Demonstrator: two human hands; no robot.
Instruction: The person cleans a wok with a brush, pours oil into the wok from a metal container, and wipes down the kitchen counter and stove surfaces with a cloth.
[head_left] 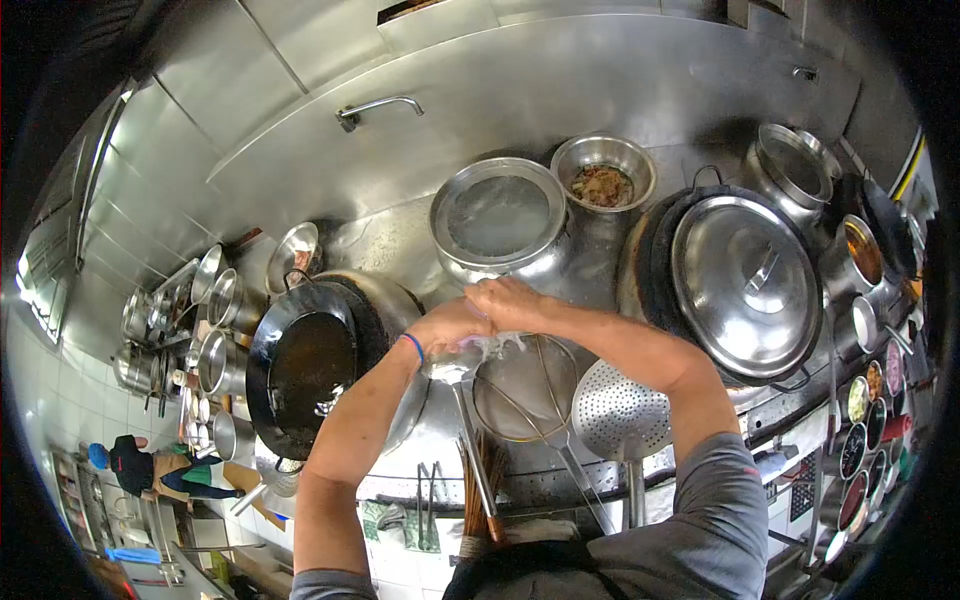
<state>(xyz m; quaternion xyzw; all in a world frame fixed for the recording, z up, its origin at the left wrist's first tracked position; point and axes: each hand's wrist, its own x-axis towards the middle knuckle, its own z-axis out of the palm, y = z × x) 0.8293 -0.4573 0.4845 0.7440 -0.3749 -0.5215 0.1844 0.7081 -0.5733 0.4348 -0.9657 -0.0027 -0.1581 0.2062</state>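
My left hand [449, 325], with a blue band at the wrist, and my right hand [505, 302] meet in front of the steel pot of cloudy liquid [500, 217]. Both have their fingers closed together. Below them shows a pale, partly translucent, soft-looking clump [497, 346]; its kind I cannot make out. Just under the clump lie a round wire-mesh strainer [525, 400] and a ladle [446, 368], whose bowl is partly hidden by my left hand. A perforated skimmer [622, 412] rests beneath my right forearm.
On the left sits a wok of dark liquid [312, 372]. A large lidded wok [742, 280] stands right, and a steel bowl of brown food [603, 180] behind. Seasoning containers [853, 450] line the far right. Another person [150, 468] is at far left.
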